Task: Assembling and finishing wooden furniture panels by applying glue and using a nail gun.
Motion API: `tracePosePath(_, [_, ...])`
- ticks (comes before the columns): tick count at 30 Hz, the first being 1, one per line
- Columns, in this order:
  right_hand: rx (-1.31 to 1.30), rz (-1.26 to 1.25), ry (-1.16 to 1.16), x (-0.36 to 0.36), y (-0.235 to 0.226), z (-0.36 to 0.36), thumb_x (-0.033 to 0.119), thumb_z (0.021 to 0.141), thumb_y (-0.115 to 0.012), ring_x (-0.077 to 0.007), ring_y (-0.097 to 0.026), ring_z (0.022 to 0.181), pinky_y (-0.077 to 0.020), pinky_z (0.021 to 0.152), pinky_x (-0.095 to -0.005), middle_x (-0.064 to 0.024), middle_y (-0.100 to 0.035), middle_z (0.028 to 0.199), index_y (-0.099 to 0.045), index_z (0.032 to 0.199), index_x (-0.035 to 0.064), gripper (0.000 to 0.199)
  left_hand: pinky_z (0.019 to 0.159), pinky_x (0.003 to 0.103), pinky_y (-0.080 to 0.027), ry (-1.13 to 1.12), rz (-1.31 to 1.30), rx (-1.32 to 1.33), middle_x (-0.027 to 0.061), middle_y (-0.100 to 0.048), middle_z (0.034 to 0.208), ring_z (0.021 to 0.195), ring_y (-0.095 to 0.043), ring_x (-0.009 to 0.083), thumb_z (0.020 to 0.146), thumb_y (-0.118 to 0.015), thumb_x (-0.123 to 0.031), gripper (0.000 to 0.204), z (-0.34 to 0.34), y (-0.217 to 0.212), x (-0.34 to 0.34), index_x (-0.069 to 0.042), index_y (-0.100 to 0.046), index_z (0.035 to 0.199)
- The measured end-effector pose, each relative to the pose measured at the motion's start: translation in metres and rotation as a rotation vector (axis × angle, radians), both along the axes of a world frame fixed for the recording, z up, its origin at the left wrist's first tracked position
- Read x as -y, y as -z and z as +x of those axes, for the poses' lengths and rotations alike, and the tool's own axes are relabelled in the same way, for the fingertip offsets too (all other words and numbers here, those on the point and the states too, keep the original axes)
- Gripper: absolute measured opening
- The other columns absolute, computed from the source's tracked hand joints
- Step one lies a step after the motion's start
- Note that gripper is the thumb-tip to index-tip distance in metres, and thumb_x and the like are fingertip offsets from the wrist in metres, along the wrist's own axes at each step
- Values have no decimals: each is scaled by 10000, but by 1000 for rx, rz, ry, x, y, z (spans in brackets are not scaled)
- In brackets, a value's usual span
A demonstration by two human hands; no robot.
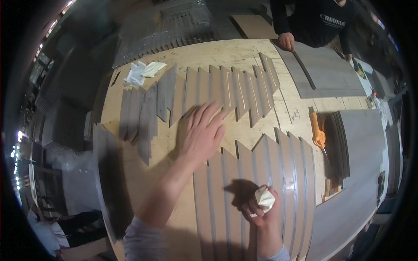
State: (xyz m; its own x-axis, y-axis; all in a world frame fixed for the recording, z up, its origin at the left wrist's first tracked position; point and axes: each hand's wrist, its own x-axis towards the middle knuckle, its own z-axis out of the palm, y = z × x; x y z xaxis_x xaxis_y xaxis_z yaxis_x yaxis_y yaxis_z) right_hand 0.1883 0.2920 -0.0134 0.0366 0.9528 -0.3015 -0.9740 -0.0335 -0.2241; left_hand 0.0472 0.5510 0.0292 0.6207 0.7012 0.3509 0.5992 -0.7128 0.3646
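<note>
My left hand lies palm down, fingers stretched, across the lower ends of several brown slats with pointed ends. Pale wavy beads, like glue, run along some slats to its right. My right hand is closed round a cream-white, crumpled-looking thing; its exact kind does not show. Beneath that hand is a larger panel of long brown slats, their far ends pointed and grey strips between them. Short grey slats lie left of my left hand.
An orange tool with a thin metal tip lies by stacked dark strips at right. White and cream cloths sit at the far left. A co-worker's hand holds a dark strip over a grey board.
</note>
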Motion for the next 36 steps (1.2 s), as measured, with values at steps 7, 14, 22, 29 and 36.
tracePosePath(7, [74, -10, 4, 7, -1, 0, 447, 1095, -352, -126, -413, 385, -386, 541, -363, -24, -522, 546, -691, 1120, 169, 439, 1275, 481, -153, -238, -63, -211, 42, -344, 1653, 1550, -240, 248, 1093, -369, -371, 518, 28, 50, -59, -154, -431, 1559])
tracePosePath(14, [25, 41, -27, 8, 4, 1, 455, 1106, -307, -138, -451, 433, -401, 611, -370, -19, -515, 564, -673, 1173, 157, 476, 1262, 461, -206, -260, -103, -26, 87, -407, 1608, 1518, -312, 271, 1067, -450, -324, 486, 16, 45, -56, -122, -488, 1508])
tracePosePath(22, [-6, 12, -14, 6, -6, -2, 451, 1106, -309, -137, -472, 453, -389, 612, -361, -27, -561, 628, -675, 1177, 153, 478, 1110, 414, -426, -394, -327, 341, 168, -569, 1409, 1336, -522, 313, 973, -633, -118, 377, -75, 9, 22, -18, -607, 1336])
tracePosePath(29, [95, -45, -1, 2, 0, -2, 478, 1090, -397, -137, -416, 443, -364, 605, -352, -22, -578, 658, -681, 1145, 161, 429, 1171, 519, -311, -425, -189, 176, 140, -560, 1388, 1321, -472, 359, 946, -662, -315, 430, -79, 38, 46, -68, -619, 1297])
tracePosePath(36, [287, -120, -40, -55, -38, 27, 505, 1049, -478, -130, -527, 514, -421, 503, -302, 0, -630, 768, -653, 1083, 159, 390, 1245, 588, -176, -473, -104, 62, 73, -516, 1374, 1367, -406, 279, 956, -615, -408, 433, -73, 33, 49, -112, -640, 1270])
